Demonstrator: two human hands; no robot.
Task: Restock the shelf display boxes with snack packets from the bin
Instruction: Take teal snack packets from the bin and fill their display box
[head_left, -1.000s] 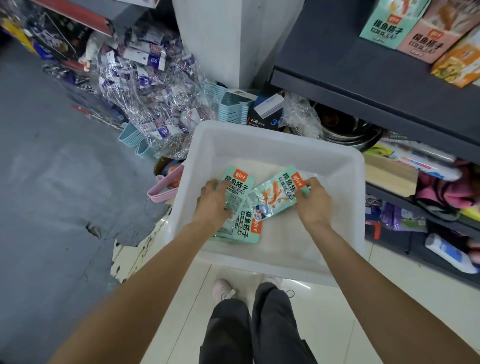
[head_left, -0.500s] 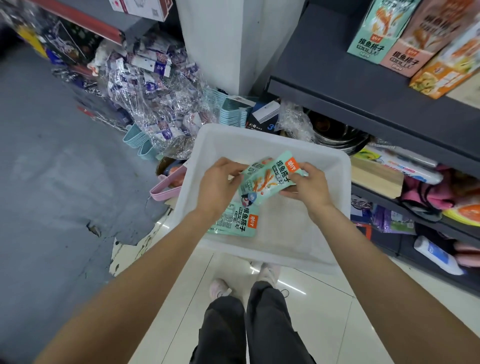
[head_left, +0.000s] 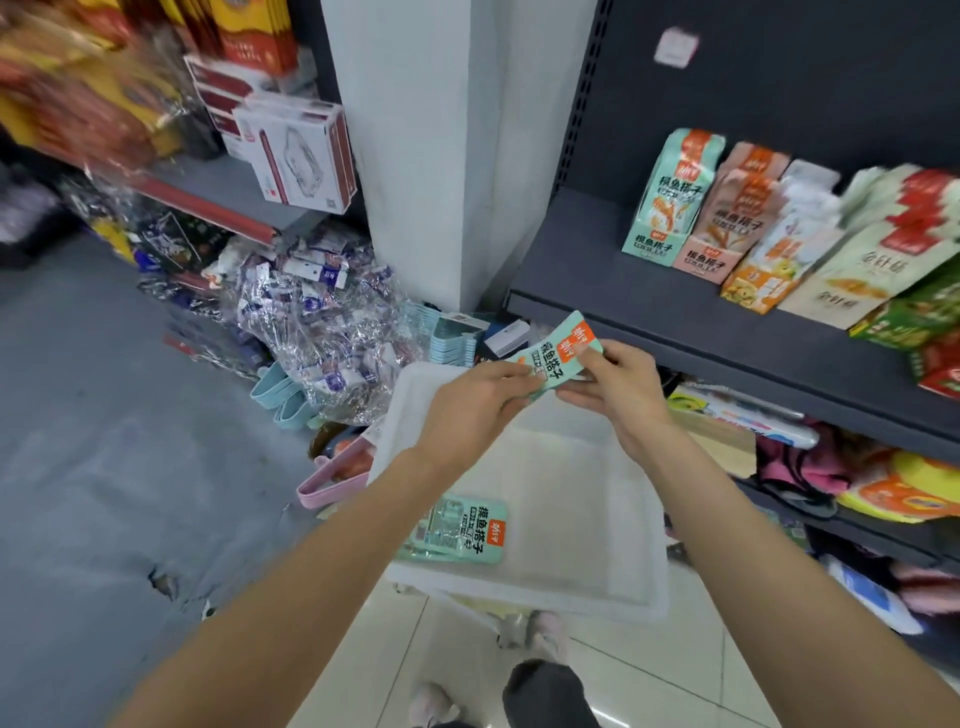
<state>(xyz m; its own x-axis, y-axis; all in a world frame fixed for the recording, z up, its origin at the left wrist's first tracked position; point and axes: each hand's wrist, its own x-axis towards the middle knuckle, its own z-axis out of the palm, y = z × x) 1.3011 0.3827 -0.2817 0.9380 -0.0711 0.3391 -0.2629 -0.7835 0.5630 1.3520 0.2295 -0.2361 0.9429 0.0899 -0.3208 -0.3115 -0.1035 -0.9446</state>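
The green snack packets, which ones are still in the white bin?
The mint-green packets lying flat on the white bin floor near its left wall. The others are held up between the left hand and right hand.

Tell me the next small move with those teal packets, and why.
Probably carry them up and right to the teal display box on the dark shelf. Both the left hand and the right hand already hold the teal snack packets above the white plastic bin, and that box's print matches.

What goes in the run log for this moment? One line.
left hand + right hand: hold mint-green snack packets | above white plastic bin | more inside
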